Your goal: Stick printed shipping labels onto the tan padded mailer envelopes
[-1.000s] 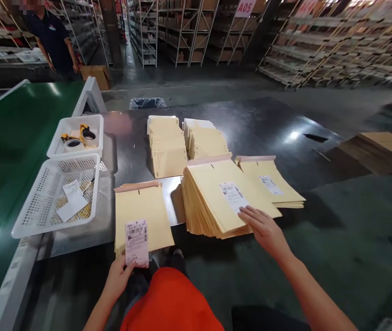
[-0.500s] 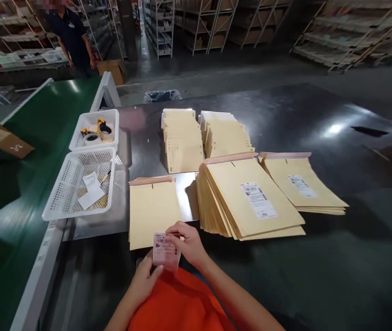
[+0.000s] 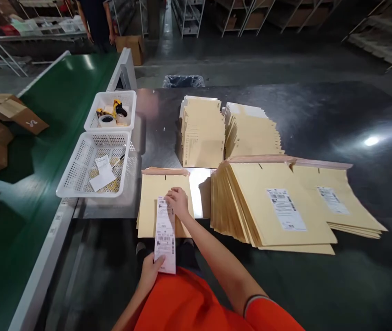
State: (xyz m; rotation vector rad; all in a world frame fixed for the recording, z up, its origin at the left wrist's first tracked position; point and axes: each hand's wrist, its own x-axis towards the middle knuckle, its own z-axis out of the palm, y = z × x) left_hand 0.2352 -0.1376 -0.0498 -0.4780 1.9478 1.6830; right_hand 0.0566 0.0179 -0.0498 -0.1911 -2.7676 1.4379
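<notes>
A strip of white shipping labels (image 3: 165, 233) with printed text and barcodes stretches between my two hands. My left hand (image 3: 151, 269) grips its lower end close to my body, thumb on top. At the upper end my right hand (image 3: 178, 201) pinches the strip's corner, over a small stack of yellow padded envelopes (image 3: 147, 202) with pink flap strips. To the right stands a thick pile of larger envelopes (image 3: 251, 197), the top one bearing a label (image 3: 286, 209). Another labelled envelope pile (image 3: 340, 184) lies beside it.
Two rows of upright yellow envelopes (image 3: 204, 138) stand behind. On the left, one white basket (image 3: 68, 172) holds paper slips and a pen, another (image 3: 94, 99) holds tape dispensers. A green conveyor (image 3: 85, 78) carries cardboard boxes (image 3: 19, 112). A person (image 3: 95, 20) stands beyond it.
The label bundle near my body is now drawn out into a long strip. My right hand has moved forward over the small envelope stack. The camera view has shifted.
</notes>
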